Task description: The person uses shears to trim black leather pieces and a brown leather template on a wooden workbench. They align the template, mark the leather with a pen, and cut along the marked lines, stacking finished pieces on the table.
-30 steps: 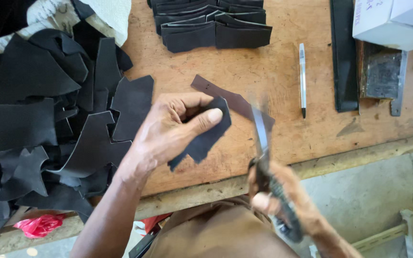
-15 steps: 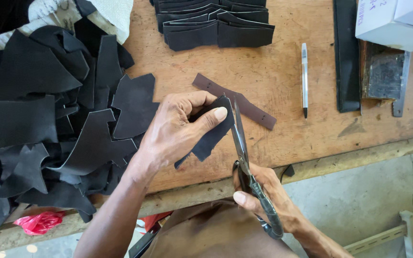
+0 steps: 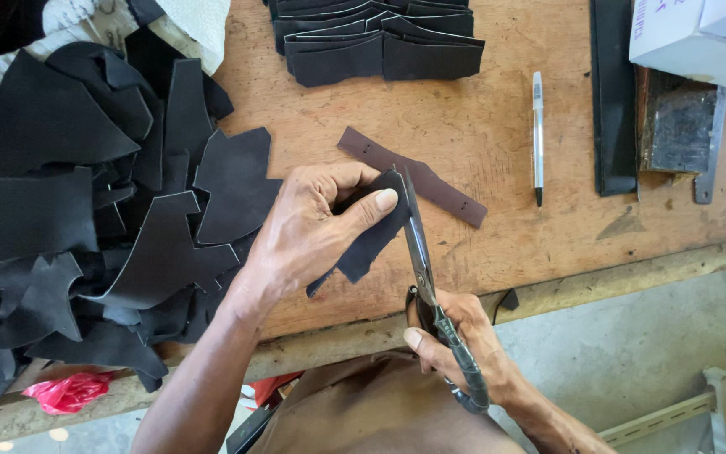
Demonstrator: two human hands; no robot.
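The left hand (image 3: 313, 231) pinches a small dark leather piece (image 3: 370, 240) between thumb and curled fingers, holding it just above the desk (image 3: 506, 244). The right hand (image 3: 455, 345), nearer the body, is closed around the handles of a pair of long metal shears (image 3: 420, 252), whose blades lie narrow along the right edge of that piece. The step in hand looks like trimming: the blades seem partway up the edge, near its top corner. The next move likely calls for a steady closing of the blades while the left hand keeps the piece taut and its thumb clear of the steel

The piece is matte, thin and limp, with an uneven lower tip that hangs below the fingers. Just behind it on the desk lies a brown leather strip (image 3: 430, 181), long and flat, with small holes near each end. To the left a heap of black leather offcuts (image 3: 86, 219) covers that side of the desk, with jagged, pointed outlines and a soft, dull surface. At the far edge sits a neat stack of cut black pieces (image 3: 380, 42), squared and overlapping. To the right lie a slim white pen (image 3: 538, 126), a long black strap (image 3: 613, 101), a worn dark metal block (image 3: 681, 130) and a white cardboard box (image 3: 699, 38). The desk is bare scuffed wood, warm brown. Below its near edge shows a red plastic bag (image 3: 69, 391) and a grey concrete floor (image 3: 649, 336)
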